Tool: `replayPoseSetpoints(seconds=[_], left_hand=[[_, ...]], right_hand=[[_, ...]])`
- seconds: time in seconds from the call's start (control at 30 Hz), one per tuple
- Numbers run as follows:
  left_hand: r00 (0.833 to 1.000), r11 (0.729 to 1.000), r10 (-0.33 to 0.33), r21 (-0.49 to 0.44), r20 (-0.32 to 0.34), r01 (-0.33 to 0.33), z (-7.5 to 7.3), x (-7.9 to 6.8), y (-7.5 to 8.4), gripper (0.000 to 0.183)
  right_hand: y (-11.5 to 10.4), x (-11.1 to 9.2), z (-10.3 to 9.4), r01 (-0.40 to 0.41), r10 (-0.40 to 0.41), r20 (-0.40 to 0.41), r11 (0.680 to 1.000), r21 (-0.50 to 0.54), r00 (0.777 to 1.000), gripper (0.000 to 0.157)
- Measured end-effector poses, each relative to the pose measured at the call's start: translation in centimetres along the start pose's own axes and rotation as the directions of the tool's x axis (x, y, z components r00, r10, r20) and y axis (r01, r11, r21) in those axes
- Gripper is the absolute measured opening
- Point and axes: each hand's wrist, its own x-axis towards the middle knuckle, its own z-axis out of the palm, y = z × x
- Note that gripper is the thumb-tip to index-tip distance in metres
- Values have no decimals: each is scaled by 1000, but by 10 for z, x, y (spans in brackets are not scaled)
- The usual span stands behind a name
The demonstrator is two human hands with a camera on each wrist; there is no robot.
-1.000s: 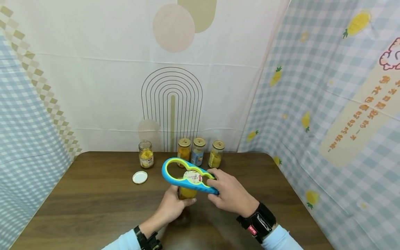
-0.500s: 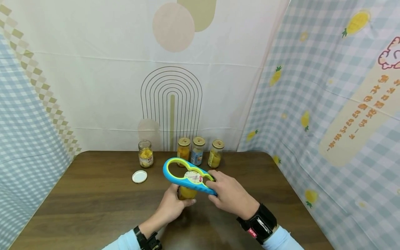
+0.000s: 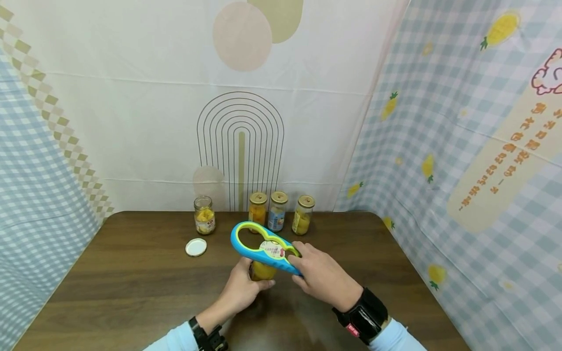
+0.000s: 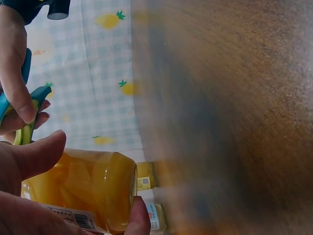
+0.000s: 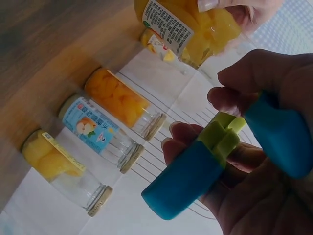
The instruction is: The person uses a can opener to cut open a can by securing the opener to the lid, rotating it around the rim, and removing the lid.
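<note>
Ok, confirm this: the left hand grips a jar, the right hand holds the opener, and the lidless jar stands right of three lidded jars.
Wrong side: in the head view, the lidless jar stands left of the three lidded jars. The rest is correct.

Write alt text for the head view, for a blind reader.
A person's left hand grips a yellow-filled jar while the right hand holds a blue and green looped tool that hides the jar's top. Farther back on a brown table stand a lidless jar, with a white lid lying in front, and three gold-lidded jars.
</note>
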Motion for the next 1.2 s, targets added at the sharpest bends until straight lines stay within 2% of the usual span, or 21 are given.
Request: replayPoseSetpoints(seconds=[0.43, 0.57, 0.73, 0.9, 1.2], left_hand=[[1000, 1000, -26, 16, 1, 26, -3, -1, -2, 77], [999, 1000, -25, 17, 37, 24, -8, -1, -2, 73], [994, 999, 0, -42, 110, 5, -13, 0, -7, 73], [979, 996, 16, -93, 206, 4, -21, 3, -15, 78], [933, 990, 44, -140, 357, 7, -32, 8, -17, 80]], right_hand=[[1, -1, 5, 42, -43, -44, 999, -22, 998, 24], [4, 0, 3, 64, -66, -67, 997, -32, 996, 27], [7, 0, 2, 90, -91, -72, 996, -15, 993, 25], [12, 1, 3, 126, -125, -58, 992, 8, 990, 20], [19, -1, 4, 193, -191, -66, 981, 26, 979, 17]])
